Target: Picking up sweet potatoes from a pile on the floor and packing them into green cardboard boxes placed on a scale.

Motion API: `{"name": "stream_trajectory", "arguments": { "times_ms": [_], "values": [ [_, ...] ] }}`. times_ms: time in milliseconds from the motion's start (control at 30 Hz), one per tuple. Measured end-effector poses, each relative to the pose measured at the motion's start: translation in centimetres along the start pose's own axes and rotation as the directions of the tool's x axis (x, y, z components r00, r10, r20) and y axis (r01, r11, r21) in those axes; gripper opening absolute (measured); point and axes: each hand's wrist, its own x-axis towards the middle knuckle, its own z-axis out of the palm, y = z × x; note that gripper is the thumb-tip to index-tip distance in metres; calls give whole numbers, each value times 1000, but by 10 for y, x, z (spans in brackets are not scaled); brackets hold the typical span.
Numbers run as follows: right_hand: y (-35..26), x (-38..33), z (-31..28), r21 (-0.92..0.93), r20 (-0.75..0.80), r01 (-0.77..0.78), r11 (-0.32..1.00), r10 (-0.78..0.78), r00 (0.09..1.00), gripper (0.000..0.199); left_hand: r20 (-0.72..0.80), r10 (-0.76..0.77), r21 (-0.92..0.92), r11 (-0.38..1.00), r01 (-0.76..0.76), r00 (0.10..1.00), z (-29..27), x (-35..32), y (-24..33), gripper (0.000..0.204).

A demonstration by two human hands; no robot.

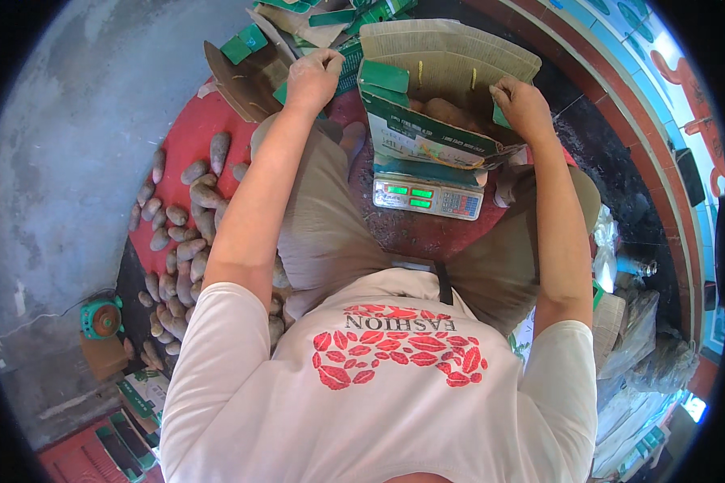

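Note:
In front of me an open green and white carton [435, 146] stands on an electronic scale [426, 200] with lit green digits. Reddish-brown tubers [447, 113], much like sweet potatoes, show inside it. My right hand [525, 109] is closed at the carton's right side, thumb and fingers on its flap [499, 117]. Up and to the left of the carton, my left hand [312, 79] is closed in a pinch; what its fingertips hold, if anything, is too small to tell. Beside that hand is another open carton [250, 74] with brown inner walls.
Many loose tubers [205, 195] lie in a heap on the red mat [187, 133] at my left. More green cartons [322, 18] are piled at the far side. A small green round device [101, 319] sits by the grey wall. Plastic bags [640, 334] lie at my right.

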Motion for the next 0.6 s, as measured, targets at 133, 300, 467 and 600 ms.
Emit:
{"name": "stream_trajectory", "arguments": {
  "times_ms": [133,300,467,600],
  "values": [
    [-4,0,-2,45,-5,40,998,-40,999,22,-16,56,-11,998,-56,998,3,1,0,21],
    [-11,2,-4,45,-7,65,997,-65,998,23,-30,59,-31,998,-60,998,2,-1,6,21],
    [-21,2,-9,81,12,107,991,-108,994,22,-121,229,-24,972,-234,966,5,-3,13,19],
    [-25,0,-14,84,29,133,988,-136,990,19,-142,246,-37,967,-254,959,2,-3,23,15]
  ]
}}
